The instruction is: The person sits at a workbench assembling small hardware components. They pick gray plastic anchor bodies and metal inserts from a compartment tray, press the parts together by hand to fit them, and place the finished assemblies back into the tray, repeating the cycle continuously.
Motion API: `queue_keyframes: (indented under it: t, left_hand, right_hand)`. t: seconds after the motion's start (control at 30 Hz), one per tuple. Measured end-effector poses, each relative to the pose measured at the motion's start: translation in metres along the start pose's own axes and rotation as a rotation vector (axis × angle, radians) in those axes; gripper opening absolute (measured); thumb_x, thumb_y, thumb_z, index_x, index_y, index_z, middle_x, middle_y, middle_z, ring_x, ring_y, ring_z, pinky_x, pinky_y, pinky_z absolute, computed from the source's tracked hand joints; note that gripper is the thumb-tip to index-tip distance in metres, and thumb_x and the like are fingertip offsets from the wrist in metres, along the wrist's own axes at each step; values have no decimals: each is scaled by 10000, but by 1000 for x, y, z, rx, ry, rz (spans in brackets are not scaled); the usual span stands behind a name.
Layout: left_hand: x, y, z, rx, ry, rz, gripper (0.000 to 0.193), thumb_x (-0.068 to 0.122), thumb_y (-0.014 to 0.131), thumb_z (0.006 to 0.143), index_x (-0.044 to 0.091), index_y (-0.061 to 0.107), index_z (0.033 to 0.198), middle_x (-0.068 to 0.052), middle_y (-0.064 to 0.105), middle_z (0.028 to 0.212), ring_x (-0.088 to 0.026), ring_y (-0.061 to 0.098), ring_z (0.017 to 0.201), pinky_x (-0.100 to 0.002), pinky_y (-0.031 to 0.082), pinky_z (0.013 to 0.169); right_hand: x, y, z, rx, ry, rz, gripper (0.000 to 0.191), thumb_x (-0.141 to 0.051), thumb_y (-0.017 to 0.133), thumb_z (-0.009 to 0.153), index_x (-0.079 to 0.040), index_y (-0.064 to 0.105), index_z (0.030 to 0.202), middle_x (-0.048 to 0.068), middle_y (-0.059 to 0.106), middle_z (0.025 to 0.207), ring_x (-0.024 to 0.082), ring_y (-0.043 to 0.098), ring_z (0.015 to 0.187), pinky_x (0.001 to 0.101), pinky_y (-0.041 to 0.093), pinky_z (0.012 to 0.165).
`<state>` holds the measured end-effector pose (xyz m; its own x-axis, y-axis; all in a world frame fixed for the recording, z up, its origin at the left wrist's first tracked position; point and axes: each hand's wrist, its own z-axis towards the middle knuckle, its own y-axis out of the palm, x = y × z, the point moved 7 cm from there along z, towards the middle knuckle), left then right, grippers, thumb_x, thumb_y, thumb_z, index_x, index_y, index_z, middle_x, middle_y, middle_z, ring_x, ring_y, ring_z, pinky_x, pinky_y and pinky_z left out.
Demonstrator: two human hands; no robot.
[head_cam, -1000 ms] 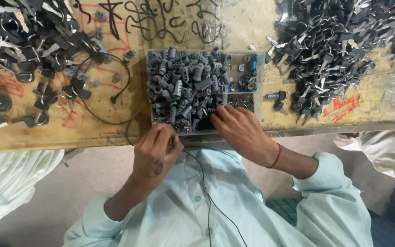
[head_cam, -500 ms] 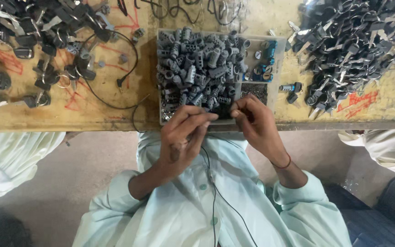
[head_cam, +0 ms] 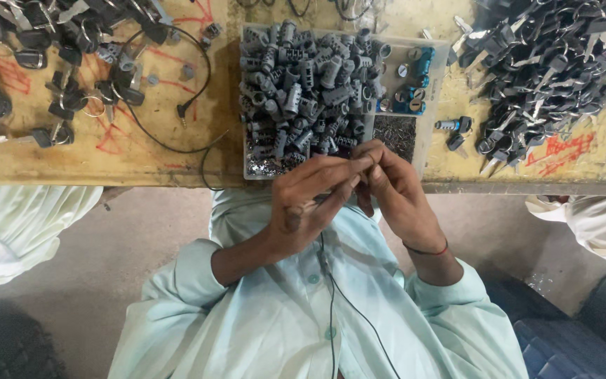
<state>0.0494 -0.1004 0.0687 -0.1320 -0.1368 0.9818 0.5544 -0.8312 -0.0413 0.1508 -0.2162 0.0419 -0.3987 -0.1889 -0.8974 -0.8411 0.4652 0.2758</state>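
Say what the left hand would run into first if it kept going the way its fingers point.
The left hand points up and to the right, fingertips already against the right hand. It would likely press into those fingers first; beyond them lies the compartment tray of grey cylinders. Depth is unclear.

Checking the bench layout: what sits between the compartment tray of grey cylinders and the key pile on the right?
In the head view, a small barrel with a key in it and a dark-headed key lie on bare yellow bench between tray and key pile.
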Motion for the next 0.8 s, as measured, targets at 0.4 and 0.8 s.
queue_keyframes:
  t: [0.4,0.8]
  left_hand:
    - [-1,0,0,21,45,29,260,-43,742,976,24,694,1222,-98,744,1062,-185,746,943,-284,613,807]
    - [-11,-7,3,-63,-125,-21,140,21,790,919,17,724,1042,-87,743,971,-179,743,863,-281,584,770]
  right_hand:
    - [11,-1,-10,145,24,-52,258,-259,492,1168,-25,552,1080,26,556,926,68,507,708,218,437,614]
    - [7,-4,-7,179,-44,32,254,-40,594,1073,-58,404,1240,52,568,1096,87,584,874,235,496,600]
